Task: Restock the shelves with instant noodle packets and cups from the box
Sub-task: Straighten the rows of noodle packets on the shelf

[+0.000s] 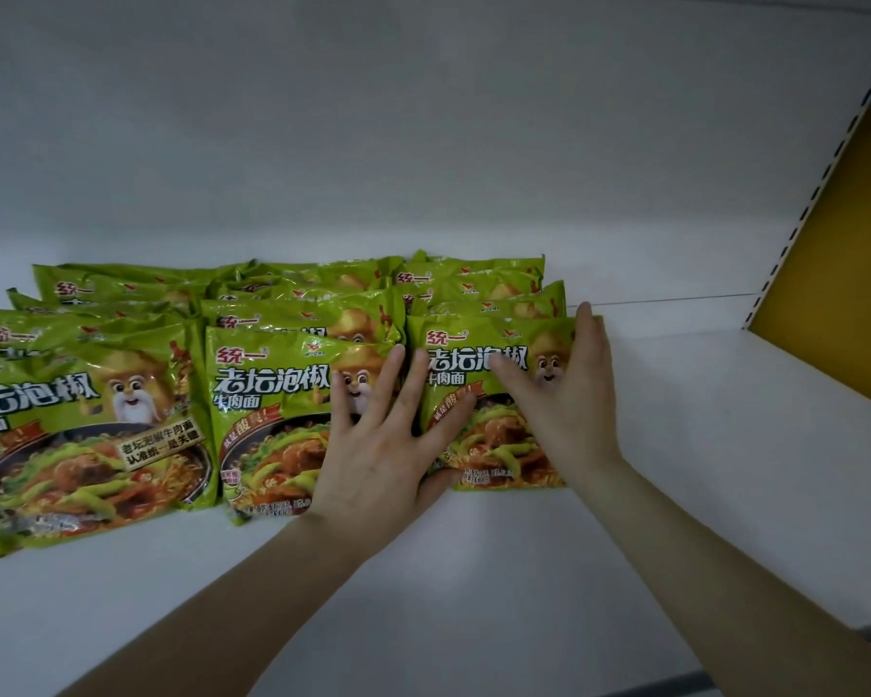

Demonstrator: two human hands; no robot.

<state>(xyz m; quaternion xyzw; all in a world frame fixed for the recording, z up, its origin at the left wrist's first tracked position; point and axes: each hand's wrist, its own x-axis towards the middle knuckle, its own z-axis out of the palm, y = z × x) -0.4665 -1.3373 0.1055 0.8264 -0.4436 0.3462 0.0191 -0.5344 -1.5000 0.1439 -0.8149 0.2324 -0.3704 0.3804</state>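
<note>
Several green instant noodle packets lie in three overlapping rows on a white shelf (624, 495). The front packet of the left row (86, 445) and of the middle row (267, 420) lie flat. My left hand (388, 445) lies with straight, spread fingers across the gap between the middle row and the front right packet (473, 384), its thumb under that packet's near edge. My right hand (569, 399) lies flat on the right packet's right side, fingers straight, fingertips at its far right corner. The box is not in view.
A white back panel rises behind the rows. At the right a slotted white upright (815, 193) borders a yellow side panel (845, 274). Bare shelf surface stretches to the right of the packets and in front of them.
</note>
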